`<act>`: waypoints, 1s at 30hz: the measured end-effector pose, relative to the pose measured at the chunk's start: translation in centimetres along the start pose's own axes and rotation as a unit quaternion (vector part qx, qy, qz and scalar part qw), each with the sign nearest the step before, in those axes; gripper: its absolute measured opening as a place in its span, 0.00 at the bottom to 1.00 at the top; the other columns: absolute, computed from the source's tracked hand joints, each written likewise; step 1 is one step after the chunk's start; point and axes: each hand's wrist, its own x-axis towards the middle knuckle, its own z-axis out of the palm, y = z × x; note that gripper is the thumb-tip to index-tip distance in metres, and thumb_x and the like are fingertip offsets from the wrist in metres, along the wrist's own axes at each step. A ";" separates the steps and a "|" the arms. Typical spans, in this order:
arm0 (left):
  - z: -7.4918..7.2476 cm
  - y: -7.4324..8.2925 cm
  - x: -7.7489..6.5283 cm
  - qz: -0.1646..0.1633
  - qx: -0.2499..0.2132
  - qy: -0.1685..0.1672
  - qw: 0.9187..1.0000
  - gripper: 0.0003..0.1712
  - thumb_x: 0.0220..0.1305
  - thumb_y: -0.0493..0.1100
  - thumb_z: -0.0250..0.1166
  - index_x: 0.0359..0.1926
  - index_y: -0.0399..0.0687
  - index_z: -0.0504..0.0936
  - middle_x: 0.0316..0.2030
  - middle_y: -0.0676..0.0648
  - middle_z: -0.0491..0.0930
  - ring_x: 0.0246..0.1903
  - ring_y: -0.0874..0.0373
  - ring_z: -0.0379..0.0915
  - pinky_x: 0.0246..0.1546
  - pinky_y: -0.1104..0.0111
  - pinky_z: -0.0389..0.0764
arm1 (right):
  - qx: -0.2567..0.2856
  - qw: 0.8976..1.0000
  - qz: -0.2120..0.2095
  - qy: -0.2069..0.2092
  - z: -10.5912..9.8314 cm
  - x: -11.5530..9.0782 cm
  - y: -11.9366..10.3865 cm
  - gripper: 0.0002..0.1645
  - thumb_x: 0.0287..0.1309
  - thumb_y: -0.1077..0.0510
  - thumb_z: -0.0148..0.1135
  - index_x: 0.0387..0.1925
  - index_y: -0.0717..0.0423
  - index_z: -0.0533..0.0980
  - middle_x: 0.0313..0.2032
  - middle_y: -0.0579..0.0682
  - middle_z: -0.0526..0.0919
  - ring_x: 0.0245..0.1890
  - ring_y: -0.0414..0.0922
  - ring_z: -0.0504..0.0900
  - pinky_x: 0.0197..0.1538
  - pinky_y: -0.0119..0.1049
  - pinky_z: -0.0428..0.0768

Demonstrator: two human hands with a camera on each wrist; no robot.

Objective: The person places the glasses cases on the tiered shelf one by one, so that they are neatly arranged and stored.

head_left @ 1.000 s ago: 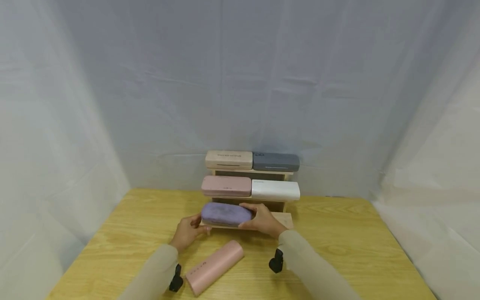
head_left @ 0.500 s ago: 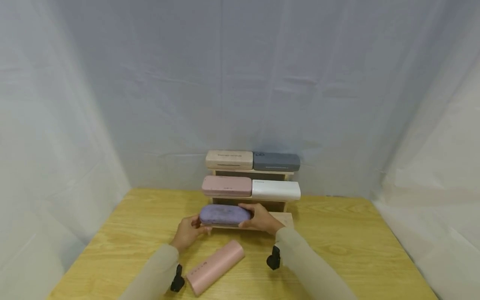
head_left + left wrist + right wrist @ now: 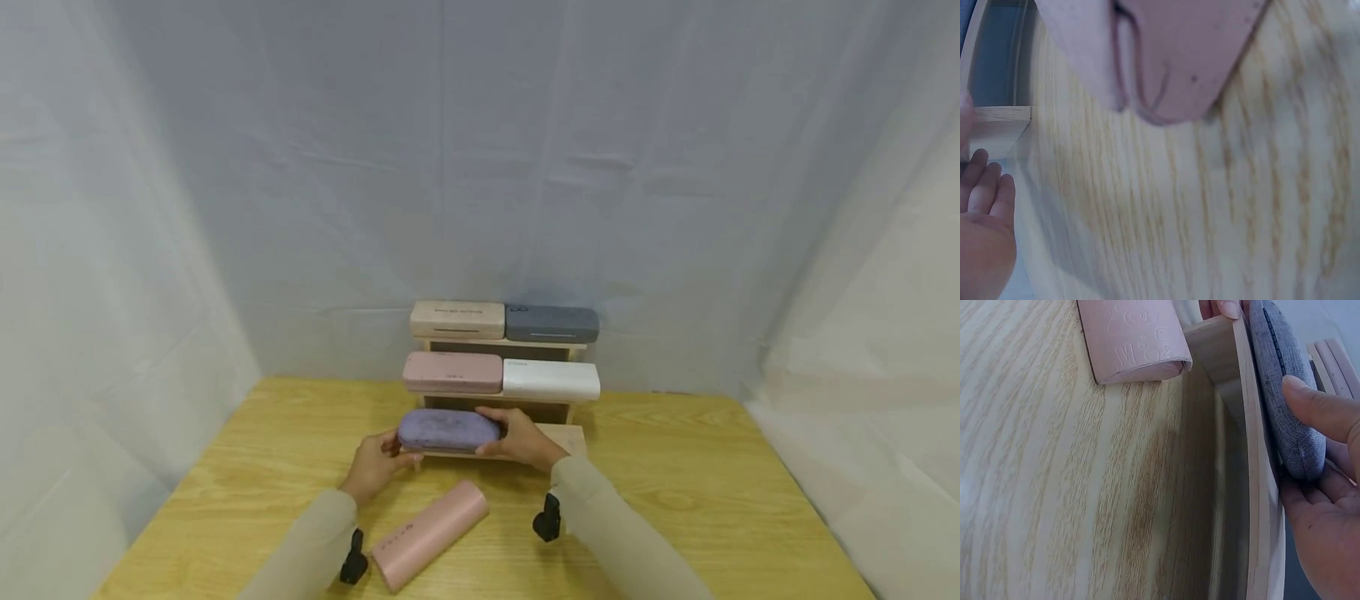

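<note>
A purple-grey fabric glasses case (image 3: 448, 428) lies lengthwise on the lowest step of a small wooden tiered rack (image 3: 564, 437). My right hand (image 3: 525, 439) grips its right end, the thumb in front and the fingers behind and under the end, as the right wrist view shows. My left hand (image 3: 375, 465) is at the left corner of that step, thumb on the front edge and fingers beside the case's left end. In the left wrist view the left fingers (image 3: 988, 194) bend beside the board's end. A pink glasses case (image 3: 430, 536) lies slanted on the table between my forearms.
On the middle step sit a dusty-pink case (image 3: 453, 372) and a white case (image 3: 551, 380). The top step holds a beige case (image 3: 458, 320) and a dark grey case (image 3: 552, 324). White sheeting (image 3: 480, 167) surrounds the wood-grain table (image 3: 675, 500).
The purple-grey case has shifted slightly left along the lowest step, with my right hand moving along. My left hand stays almost still at the rack's corner.
</note>
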 end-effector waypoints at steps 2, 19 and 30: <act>0.0 -0.1 0.0 -0.001 0.002 0.001 1.000 0.27 0.52 0.40 0.74 0.54 0.34 0.80 0.50 0.39 0.82 0.54 0.46 0.75 0.54 0.57 0.78 | -0.002 1.000 -0.002 0.001 0.0 0.0 0.0 0.44 0.49 0.56 0.74 0.68 0.53 0.66 0.68 0.60 0.63 0.69 0.55 0.59 0.67 0.51 0.65; 0.0 0.2 -0.2 -0.009 0.000 -0.005 1.000 0.31 0.53 0.40 0.73 0.57 0.34 0.77 0.53 0.37 0.79 0.57 0.43 0.72 0.57 0.54 0.75 | 0.002 0.999 -0.042 0.025 -0.1 -1.4 0.5 0.45 0.50 0.56 0.73 0.67 0.61 0.65 0.66 0.62 0.66 0.62 0.52 0.71 0.58 0.45 0.75; -0.2 0.1 -0.1 0.005 0.026 -0.005 1.000 0.24 0.53 0.40 0.73 0.51 0.35 0.82 0.49 0.38 0.82 0.54 0.44 0.75 0.54 0.54 0.77 | -0.006 0.996 -0.068 0.056 -0.8 -4.1 0.7 0.42 0.51 0.57 0.72 0.66 0.64 0.65 0.65 0.61 0.69 0.64 0.58 0.69 0.65 0.50 0.68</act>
